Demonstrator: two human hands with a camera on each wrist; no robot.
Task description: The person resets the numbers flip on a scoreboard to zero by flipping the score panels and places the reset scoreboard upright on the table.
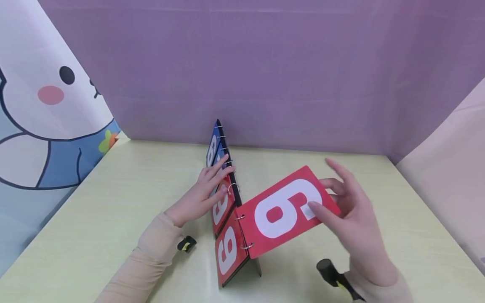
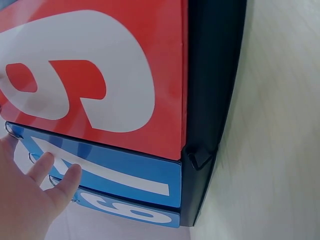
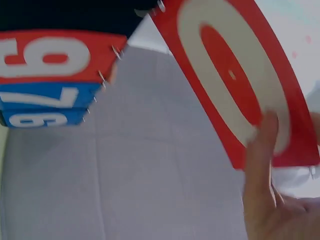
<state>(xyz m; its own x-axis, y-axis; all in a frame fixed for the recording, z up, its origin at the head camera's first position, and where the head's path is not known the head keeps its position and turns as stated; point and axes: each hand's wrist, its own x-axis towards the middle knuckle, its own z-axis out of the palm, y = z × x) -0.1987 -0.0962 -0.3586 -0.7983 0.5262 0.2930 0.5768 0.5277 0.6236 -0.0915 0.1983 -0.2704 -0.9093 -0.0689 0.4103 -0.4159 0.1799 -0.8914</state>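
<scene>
A tabletop flip scoreboard (image 1: pixel 228 248) with red and blue number cards on metal rings stands like a tent, running away from me. My left hand (image 1: pixel 202 193) lies against its left side, fingers stretched to the ringed top edge. In the left wrist view its fingertips overlap the upper blue card (image 2: pixel 120 170). At the near end my right hand (image 1: pixel 350 214) pinches the far end of a red card (image 1: pixel 261 240), thumb on its white 9-like numeral. This card is lifted out to the right, its other end on two rings. A white 0 shows on it in the right wrist view.
The pale tabletop (image 1: pixel 94 235) runs back to a purple cloth (image 1: pixel 265 75). On the left hangs a cloth with a cartoon animal (image 1: pixel 57 109), on the right a whitish cloth (image 1: pixel 447 168). A black wrist camera (image 1: pixel 329 271) sits by my right wrist.
</scene>
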